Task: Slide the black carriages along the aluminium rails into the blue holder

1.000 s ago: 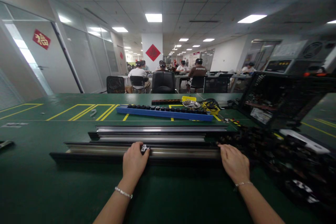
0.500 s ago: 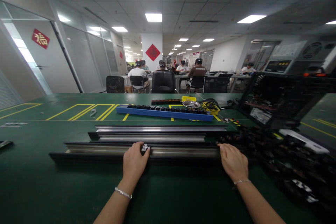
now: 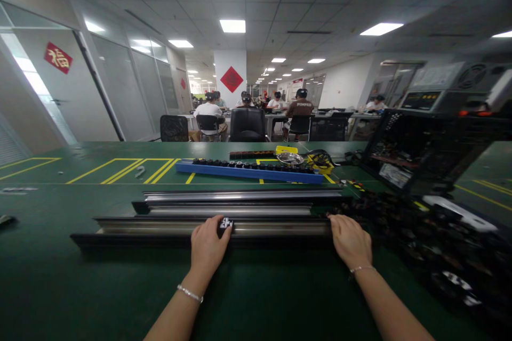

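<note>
Green table (image 3: 80,287), lower half of frame.

- Nearest rail (image 3: 140,225): long metal section lying flat, its long axis running straight left to right across the frame, square to both forearms. Its left end reaches well past the left hand. Its right end stops at the right hand.
- Left hand (image 3: 208,245): lower centre, palm down and fingers curled forward over the rail's near edge. A small black-and-white block (image 3: 226,223) is pinched at the fingertips, sitting on top of the rail about midway along it. The block lies just ahead of the knuckles and slightly to their right. This hand is clearly the nearer one to it.
- Right hand (image 3: 351,240): lower right of centre, laid flat and loose with the fingers stretched forward onto the rail's right end. Nothing is gripped as far as can be seen. It sits well apart from the block, along the same axis.
- Pile of dark parts (image 3: 420,234): just to the right of the right hand, spreading toward the frame's right edge. Blurred, so single pieces can't be told apart.

Behind the nearest rail lie two more rails (image 3: 240,195), parallel to it. Further back sits a blue tray (image 3: 248,172), also lengthwise left to right.
</note>
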`<state>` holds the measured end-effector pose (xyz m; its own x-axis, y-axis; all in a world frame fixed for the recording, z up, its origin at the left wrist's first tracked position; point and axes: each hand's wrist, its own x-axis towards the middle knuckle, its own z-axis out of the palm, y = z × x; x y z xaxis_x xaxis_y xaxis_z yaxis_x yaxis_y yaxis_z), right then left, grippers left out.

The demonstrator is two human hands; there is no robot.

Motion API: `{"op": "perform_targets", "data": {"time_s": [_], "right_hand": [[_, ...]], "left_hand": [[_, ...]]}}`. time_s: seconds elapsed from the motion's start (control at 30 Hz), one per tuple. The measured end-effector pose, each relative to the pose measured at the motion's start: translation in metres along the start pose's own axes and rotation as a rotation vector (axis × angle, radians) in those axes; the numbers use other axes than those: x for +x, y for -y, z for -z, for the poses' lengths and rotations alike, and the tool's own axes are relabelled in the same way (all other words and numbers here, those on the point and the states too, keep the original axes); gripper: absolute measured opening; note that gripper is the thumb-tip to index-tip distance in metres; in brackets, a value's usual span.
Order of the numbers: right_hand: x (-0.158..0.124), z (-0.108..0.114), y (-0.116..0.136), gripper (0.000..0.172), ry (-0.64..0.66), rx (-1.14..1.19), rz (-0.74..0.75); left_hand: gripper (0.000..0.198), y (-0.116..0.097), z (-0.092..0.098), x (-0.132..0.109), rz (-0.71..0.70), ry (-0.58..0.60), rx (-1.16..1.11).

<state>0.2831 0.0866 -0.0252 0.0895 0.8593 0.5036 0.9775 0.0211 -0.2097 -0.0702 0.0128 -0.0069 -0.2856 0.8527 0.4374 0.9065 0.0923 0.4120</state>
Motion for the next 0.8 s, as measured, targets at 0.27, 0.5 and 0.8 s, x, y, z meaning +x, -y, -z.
{"op": "perform_targets", "data": {"time_s": [0.27,0.5,0.8], "right_hand": [[0.0072,-0.0033,0.0003,0.046,0.031,0.022,-0.012],[0.0086,-0.0032,0.0017,0.047,0.037,0.047,-0.040],[0.0066,-0.0007,0.0037,0.048,0.026,0.043,-0.023]], "left_hand": [[0.034,0.0024,-0.0046,0.0031,-0.012,0.000,-0.015],[0.036,0.0001,-0.0045,0.0038,0.015,0.033,-0.038],[0.033,-0.0047,-0.0046,-0.0014,-0.014,0.006,0.024]]}}
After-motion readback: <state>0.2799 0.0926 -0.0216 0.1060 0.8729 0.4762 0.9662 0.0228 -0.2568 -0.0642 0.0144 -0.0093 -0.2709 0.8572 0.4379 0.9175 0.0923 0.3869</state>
